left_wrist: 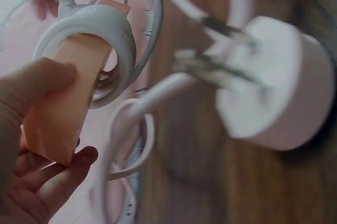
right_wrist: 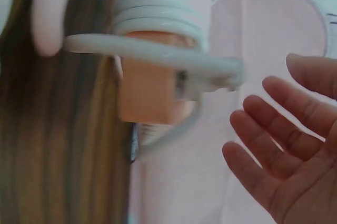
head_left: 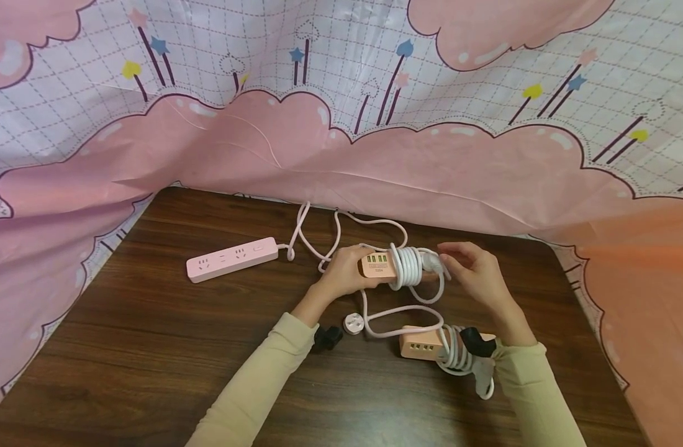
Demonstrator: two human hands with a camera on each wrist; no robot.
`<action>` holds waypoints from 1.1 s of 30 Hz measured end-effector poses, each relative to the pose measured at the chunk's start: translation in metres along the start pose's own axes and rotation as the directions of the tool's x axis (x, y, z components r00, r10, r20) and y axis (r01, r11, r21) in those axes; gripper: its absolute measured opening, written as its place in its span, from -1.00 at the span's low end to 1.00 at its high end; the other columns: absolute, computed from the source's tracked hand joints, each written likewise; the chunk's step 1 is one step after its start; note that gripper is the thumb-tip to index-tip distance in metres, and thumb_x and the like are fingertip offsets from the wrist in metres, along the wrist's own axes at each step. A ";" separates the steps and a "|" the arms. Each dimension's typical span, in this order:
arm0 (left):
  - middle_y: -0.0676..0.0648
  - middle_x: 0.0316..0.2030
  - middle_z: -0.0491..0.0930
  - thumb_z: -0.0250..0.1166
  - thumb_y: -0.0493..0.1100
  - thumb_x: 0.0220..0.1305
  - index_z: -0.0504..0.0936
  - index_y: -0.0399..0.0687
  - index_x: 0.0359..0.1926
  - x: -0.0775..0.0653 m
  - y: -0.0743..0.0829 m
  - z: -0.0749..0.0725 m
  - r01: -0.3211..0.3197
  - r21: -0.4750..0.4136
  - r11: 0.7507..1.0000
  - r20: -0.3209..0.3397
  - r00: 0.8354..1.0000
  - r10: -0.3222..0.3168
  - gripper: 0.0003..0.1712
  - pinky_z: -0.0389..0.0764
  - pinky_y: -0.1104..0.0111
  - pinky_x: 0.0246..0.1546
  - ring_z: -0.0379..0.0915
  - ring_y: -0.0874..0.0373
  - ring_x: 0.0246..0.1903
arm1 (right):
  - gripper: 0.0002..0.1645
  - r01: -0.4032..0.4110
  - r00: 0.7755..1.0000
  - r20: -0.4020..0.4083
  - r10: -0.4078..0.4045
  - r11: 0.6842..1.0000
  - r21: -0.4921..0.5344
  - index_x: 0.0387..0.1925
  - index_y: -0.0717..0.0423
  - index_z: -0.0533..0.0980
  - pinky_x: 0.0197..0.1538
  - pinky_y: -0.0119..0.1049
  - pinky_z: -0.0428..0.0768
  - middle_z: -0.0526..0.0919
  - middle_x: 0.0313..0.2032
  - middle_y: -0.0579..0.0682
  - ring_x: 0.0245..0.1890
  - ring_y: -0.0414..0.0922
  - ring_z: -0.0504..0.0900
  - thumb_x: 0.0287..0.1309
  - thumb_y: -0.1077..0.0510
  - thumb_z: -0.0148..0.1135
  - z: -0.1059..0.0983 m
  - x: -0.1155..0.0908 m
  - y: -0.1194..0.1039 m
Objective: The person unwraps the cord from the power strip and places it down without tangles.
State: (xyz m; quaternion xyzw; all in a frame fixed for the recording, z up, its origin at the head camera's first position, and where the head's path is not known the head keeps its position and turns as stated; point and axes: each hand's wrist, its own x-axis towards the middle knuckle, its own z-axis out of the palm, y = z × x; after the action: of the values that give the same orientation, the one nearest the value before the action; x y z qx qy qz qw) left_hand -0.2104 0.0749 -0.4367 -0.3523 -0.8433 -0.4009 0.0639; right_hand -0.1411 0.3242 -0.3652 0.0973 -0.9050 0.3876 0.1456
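My left hand (head_left: 341, 273) grips one end of a peach-coloured power strip (head_left: 378, 267), thumb on one face and fingers beneath, in the left wrist view. A white cord (head_left: 407, 268) is wound round its middle in several turns, and a loop hangs off the far end. Beside that end is my right hand (head_left: 478, 273). Its fingers (right_wrist: 287, 129) are spread and relaxed in the right wrist view, apart from the strip and holding nothing. Below the hands, a second peach power strip (head_left: 420, 345) lies on the table, also wrapped in white cord, partly behind the right forearm.
A pink power strip (head_left: 232, 259) lies at the left, its pale cord looping across the table (head_left: 151, 347). The cord's round plug (head_left: 353, 323) rests prongs-up near a black plug (head_left: 330, 337). Another black piece (head_left: 477, 341) sits on the second strip. Patterned cloth (head_left: 375, 167) hangs behind.
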 end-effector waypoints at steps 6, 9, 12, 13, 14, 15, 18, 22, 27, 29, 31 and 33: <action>-0.21 -0.16 0.62 0.55 -0.16 -0.19 0.59 -0.33 -0.03 -0.003 0.008 -0.027 -0.038 -0.084 0.996 -0.131 0.991 0.027 -0.36 0.55 0.25 -0.21 0.54 0.01 -0.22 | -0.74 0.046 0.992 -0.115 -0.057 0.994 -0.098 -0.12 0.28 0.58 -0.27 -0.67 0.45 0.65 -0.21 0.16 -0.25 -0.44 0.49 0.12 0.27 0.27 -0.005 0.003 -0.024; -0.19 -0.23 0.62 0.56 -0.20 -0.22 0.59 -0.32 -0.05 -0.005 0.014 -0.043 -0.056 -0.113 0.992 -0.180 0.983 0.035 -0.38 0.55 0.30 -0.37 0.50 0.08 -0.36 | -0.75 0.080 0.981 -0.163 -0.100 0.988 -0.129 -0.17 0.29 0.59 -0.34 -0.67 0.43 0.66 -0.26 0.14 -0.29 -0.41 0.49 0.09 0.26 0.29 -0.005 0.006 -0.042; -0.17 -0.26 0.62 0.56 -0.22 -0.24 0.60 -0.31 -0.07 -0.010 0.020 -0.058 -0.046 -0.135 0.990 -0.216 0.976 0.016 -0.40 0.55 0.32 -0.45 0.47 0.11 -0.41 | -0.76 0.106 0.975 -0.178 -0.130 0.985 -0.138 -0.20 0.29 0.59 -0.43 -0.66 0.43 0.66 -0.33 0.13 -0.41 -0.41 0.50 0.07 0.25 0.30 -0.002 0.010 -0.060; -0.17 -0.26 0.62 0.56 -0.22 -0.24 0.60 -0.31 -0.07 -0.011 0.021 -0.063 -0.039 -0.142 0.989 -0.224 0.975 0.007 -0.40 0.54 0.32 -0.46 0.47 0.10 -0.42 | -0.76 0.114 0.974 -0.179 -0.138 0.983 -0.142 -0.21 0.29 0.59 -0.46 -0.65 0.44 0.66 -0.35 0.13 -0.43 -0.40 0.50 0.06 0.24 0.31 -0.001 0.011 -0.066; -0.18 -0.25 0.62 0.56 -0.23 -0.24 0.61 -0.32 -0.08 -0.013 0.022 -0.067 -0.037 -0.151 0.988 -0.231 0.973 0.001 -0.40 0.53 0.33 -0.47 0.46 0.09 -0.42 | -0.76 0.124 0.972 -0.179 -0.150 0.981 -0.150 -0.21 0.29 0.60 -0.48 -0.63 0.44 0.66 -0.36 0.12 -0.45 -0.37 0.51 0.05 0.24 0.32 0.000 0.013 -0.071; -0.19 -0.25 0.62 0.56 -0.23 -0.25 0.61 -0.33 -0.08 -0.015 0.023 -0.070 -0.037 -0.160 0.986 -0.238 0.971 -0.002 -0.40 0.54 0.31 -0.48 0.47 0.08 -0.43 | -0.75 0.134 0.971 -0.178 -0.161 0.979 -0.155 -0.22 0.29 0.60 -0.49 -0.60 0.45 0.66 -0.37 0.12 -0.46 -0.33 0.52 0.04 0.24 0.33 0.002 0.014 -0.076; -0.22 -0.25 0.62 0.56 -0.26 -0.25 0.60 -0.37 -0.09 -0.020 0.025 -0.079 -0.051 -0.181 0.982 -0.270 0.963 0.000 -0.40 0.54 0.30 -0.52 0.46 0.04 -0.46 | -0.74 0.168 0.964 -0.179 -0.197 0.972 -0.166 -0.23 0.31 0.60 -0.50 -0.57 0.45 0.64 -0.40 0.12 -0.47 -0.18 0.56 0.01 0.24 0.36 0.007 0.018 -0.087; -0.24 -0.27 0.62 0.56 -0.29 -0.28 0.60 -0.40 -0.11 -0.025 0.025 -0.087 -0.100 -0.192 0.976 -0.317 0.948 0.035 -0.40 0.58 0.25 -0.53 0.51 0.04 -0.46 | -0.72 0.180 0.964 -0.164 -0.209 0.968 -0.175 -0.24 0.31 0.60 -0.45 -0.60 0.43 0.64 -0.40 0.13 -0.45 -0.08 0.60 0.02 0.20 0.36 0.012 0.023 -0.096; -0.21 -0.32 0.62 0.57 -0.30 -0.31 0.60 -0.37 -0.14 -0.030 0.025 -0.096 -0.139 -0.198 0.970 -0.354 0.933 0.062 -0.42 0.52 0.36 -0.60 0.47 0.10 -0.50 | -0.73 0.161 0.973 -0.135 -0.189 0.967 -0.197 -0.23 0.30 0.61 -0.41 -0.28 0.54 0.63 -0.40 0.14 -0.45 -0.04 0.61 0.07 0.18 0.32 0.016 0.028 -0.105; -0.19 -0.34 0.62 0.56 -0.30 -0.30 0.60 -0.36 -0.15 -0.032 0.025 -0.099 -0.144 -0.203 0.968 -0.360 0.931 0.063 -0.43 0.48 0.40 -0.62 0.44 0.13 -0.51 | -0.74 0.160 0.974 -0.128 -0.189 0.964 -0.212 -0.23 0.32 0.60 -0.41 -0.17 0.52 0.61 -0.42 0.14 -0.47 -0.03 0.58 0.07 0.20 0.30 0.017 0.029 -0.109; -0.19 -0.33 0.62 0.56 -0.30 -0.30 0.60 -0.35 -0.15 -0.034 0.026 -0.101 -0.148 -0.204 0.968 -0.366 0.928 0.065 -0.43 0.48 0.38 -0.64 0.43 0.14 -0.52 | -0.75 0.163 0.973 -0.121 -0.194 0.959 -0.232 -0.24 0.33 0.60 -0.41 -0.17 0.48 0.58 -0.44 0.14 -0.48 -0.02 0.55 0.06 0.22 0.29 0.017 0.029 -0.113; -0.18 -0.32 0.62 0.56 -0.29 -0.29 0.60 -0.35 -0.14 -0.036 0.027 -0.102 -0.150 -0.194 0.970 -0.374 0.925 0.068 -0.43 0.50 0.36 -0.63 0.42 0.16 -0.51 | -0.74 0.171 0.973 -0.106 -0.204 0.949 -0.264 -0.23 0.33 0.60 -0.44 -0.19 0.43 0.55 -0.44 0.13 -0.50 -0.03 0.51 0.03 0.24 0.30 0.018 0.028 -0.117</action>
State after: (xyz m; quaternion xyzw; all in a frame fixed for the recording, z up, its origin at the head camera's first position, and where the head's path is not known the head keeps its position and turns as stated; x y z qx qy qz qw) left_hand -0.1840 -0.0066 -0.3653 -0.3233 -0.7465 -0.5453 0.2023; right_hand -0.1367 0.2301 -0.2890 0.1379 -0.9221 0.2589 0.2524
